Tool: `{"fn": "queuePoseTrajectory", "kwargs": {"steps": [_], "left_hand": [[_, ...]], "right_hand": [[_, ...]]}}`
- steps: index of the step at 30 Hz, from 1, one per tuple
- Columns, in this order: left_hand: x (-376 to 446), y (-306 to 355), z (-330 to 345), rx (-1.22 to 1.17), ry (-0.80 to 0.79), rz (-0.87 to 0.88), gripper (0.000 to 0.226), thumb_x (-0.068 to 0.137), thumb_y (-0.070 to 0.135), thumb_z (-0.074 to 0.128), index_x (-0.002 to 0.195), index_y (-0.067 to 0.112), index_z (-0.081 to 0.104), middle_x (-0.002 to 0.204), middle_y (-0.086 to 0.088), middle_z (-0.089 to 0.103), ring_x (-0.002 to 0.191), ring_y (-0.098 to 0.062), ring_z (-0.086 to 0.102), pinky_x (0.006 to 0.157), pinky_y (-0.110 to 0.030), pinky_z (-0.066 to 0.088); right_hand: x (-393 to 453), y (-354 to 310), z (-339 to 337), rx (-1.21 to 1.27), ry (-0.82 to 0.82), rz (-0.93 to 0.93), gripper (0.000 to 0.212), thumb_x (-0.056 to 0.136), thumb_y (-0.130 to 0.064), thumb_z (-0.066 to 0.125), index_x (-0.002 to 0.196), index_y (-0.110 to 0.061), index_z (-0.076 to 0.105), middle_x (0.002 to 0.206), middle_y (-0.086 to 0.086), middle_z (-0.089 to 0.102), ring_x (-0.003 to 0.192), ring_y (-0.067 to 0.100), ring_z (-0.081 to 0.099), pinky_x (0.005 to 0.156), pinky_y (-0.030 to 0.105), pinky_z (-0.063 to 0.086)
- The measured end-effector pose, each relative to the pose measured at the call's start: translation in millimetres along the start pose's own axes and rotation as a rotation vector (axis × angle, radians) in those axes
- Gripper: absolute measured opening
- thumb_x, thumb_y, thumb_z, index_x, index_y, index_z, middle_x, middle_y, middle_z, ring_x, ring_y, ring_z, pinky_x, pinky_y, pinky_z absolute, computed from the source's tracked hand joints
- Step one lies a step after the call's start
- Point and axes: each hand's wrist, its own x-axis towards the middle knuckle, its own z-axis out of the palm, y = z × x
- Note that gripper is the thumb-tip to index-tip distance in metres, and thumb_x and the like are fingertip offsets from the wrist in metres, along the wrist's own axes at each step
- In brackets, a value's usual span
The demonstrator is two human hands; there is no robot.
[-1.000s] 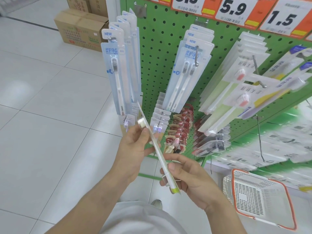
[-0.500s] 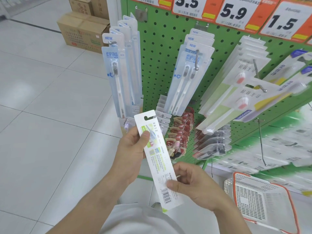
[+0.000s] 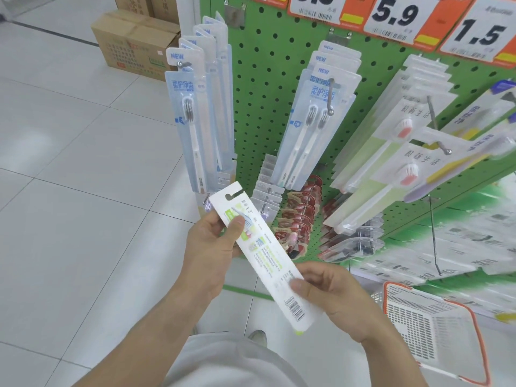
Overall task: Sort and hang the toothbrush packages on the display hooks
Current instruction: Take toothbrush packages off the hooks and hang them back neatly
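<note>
White toothbrush package (image 3: pixel 268 261) back up, barcode showing, grasped by left hand (image 3: pixel 212 247), right hand (image 3: pixel 332 297)

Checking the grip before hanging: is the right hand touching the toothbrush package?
Touching. The head view shows the right hand pinching the package at its lower barcode end, thumb pressed on the printed back; the left hand holds the upper end.

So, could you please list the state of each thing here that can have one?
Package: off the hooks, back side up, held at both ends.
Left hand: pinches the package's top end.
Right hand: pinches its bottom end.
Blue packs: hanging on a hook.
Bare hook: nothing hangs on it.
Basket: contents cannot be told.
</note>
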Motion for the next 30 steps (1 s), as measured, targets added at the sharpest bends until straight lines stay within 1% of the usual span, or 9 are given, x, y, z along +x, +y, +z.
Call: {"fn": "queuePoseTrajectory", "kwargs": {"steps": [5,9,12,16,18,23,25,28,30], "left_hand": [[2,0,-2,-0.037,0.055,-0.03,0.014,0.092,-0.002,0.066,0.105,-0.001,0.068,0.104,-0.013,0.077,0.082,-0.025,0.077,0.062,-0.028,0.061],[3,1,-3,-0.038,0.062,-0.031,0.02,0.089,-0.002,0.07,0.108,0.0,0.069,0.106,-0.014,0.076,0.086,-0.026,0.077,0.066,-0.026,0.061],[5,1,-3,-0.082,0.055,-0.055,0.019,0.089,-0.002,0.069,0.108,0.001,0.069,0.108,-0.015,0.076,0.089,-0.027,0.077,0.067,-0.027,0.061],[7,-1,-2,-0.114,0.046,-0.079,0.02,0.089,-0.002,0.068,0.108,0.002,0.069,0.108,-0.016,0.076,0.091,-0.028,0.076,0.068,-0.027,0.061],[9,-2,-2,-0.128,0.038,-0.101,0.02,0.089,-0.002,0.067,0.108,0.002,0.069,0.106,-0.015,0.076,0.092,-0.028,0.076,0.07,-0.029,0.062],[10,-3,2,-0.109,0.037,-0.148,0.02,0.088,0.0,0.07,0.108,0.001,0.069,0.103,-0.015,0.077,0.094,-0.03,0.076,0.075,-0.033,0.063],[11,-3,5,-0.081,0.057,-0.156,0.015,0.086,0.002,0.072,0.101,0.002,0.07,0.1,-0.015,0.077,0.091,-0.031,0.076,0.073,-0.035,0.064],[9,-2,10,-0.063,0.074,-0.151,0.011,0.084,0.005,0.075,0.094,0.005,0.072,0.095,-0.014,0.078,0.085,-0.029,0.077,0.069,-0.037,0.064],[7,-1,14,-0.056,0.07,-0.147,0.012,0.083,0.004,0.075,0.095,0.005,0.072,0.095,-0.014,0.078,0.083,-0.029,0.077,0.062,-0.033,0.062]], "right_hand": [[1,-9,-15,0.077,0.251,-0.038,0.024,0.082,-0.026,0.074,0.102,-0.016,0.079,0.102,0.01,0.078,0.081,0.022,0.07,0.071,0.034,0.05],[-2,-8,-29,0.244,0.318,-0.054,0.059,0.058,-0.056,0.09,0.103,-0.019,0.08,0.104,0.013,0.077,0.081,0.019,0.071,0.07,0.026,0.057],[-4,-4,-36,0.387,0.341,-0.049,0.035,0.084,-0.03,0.066,0.108,-0.006,0.076,0.108,0.02,0.075,0.083,0.023,0.069,0.073,0.032,0.056],[-6,-3,-37,0.382,0.308,-0.057,0.036,0.089,-0.019,0.057,0.116,-0.001,0.07,0.113,0.023,0.073,0.089,0.025,0.068,0.074,0.03,0.059],[-7,-4,-39,0.395,0.307,-0.077,0.035,0.087,-0.026,0.064,0.113,-0.003,0.073,0.114,0.023,0.072,0.092,0.026,0.069,0.076,0.03,0.059],[-9,1,-44,0.279,0.296,-0.124,0.077,0.05,-0.056,0.095,0.112,-0.012,0.076,0.11,0.02,0.074,0.092,0.027,0.073,0.078,0.031,0.06],[-12,0,-43,0.231,0.293,-0.134,0.066,0.056,-0.05,0.094,0.109,-0.014,0.077,0.108,0.02,0.075,0.089,0.027,0.073,0.076,0.03,0.06],[-16,-1,-42,0.209,0.283,-0.18,0.031,0.072,-0.012,0.084,0.103,-0.013,0.078,0.109,0.017,0.075,0.095,0.026,0.071,0.076,0.026,0.057],[-16,0,-41,0.013,0.311,-0.188,0.034,0.075,-0.007,0.083,0.104,-0.024,0.078,0.111,0.004,0.076,0.1,0.022,0.071,0.08,0.028,0.056]]}}
